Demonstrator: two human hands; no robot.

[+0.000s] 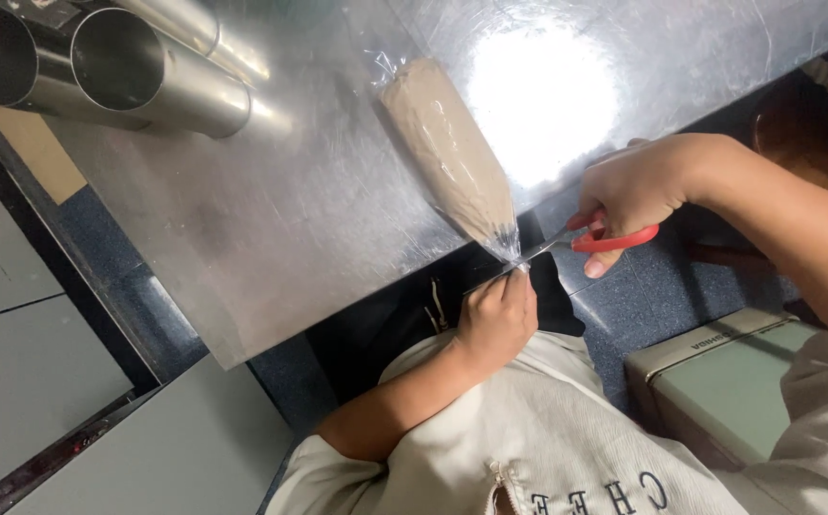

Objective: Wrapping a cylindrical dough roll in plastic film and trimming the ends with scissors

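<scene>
Steel worktop, piping bag snipped at its tip.
Left hand (496,319) pinches the bag's tip; right hand (635,191) grips red-handled scissors (593,239), blades at that tip. Clear piping bag (449,153) packed with beige-brown filling lies on the table (271,248) edge, long axis diagonal, narrow end toward person. Steel cylinders (109,67) far left.

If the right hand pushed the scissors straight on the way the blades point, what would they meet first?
The right hand aims the red-handled scissors at the tip of the piping bag, pinched by the left hand; that tip comes first.
</scene>
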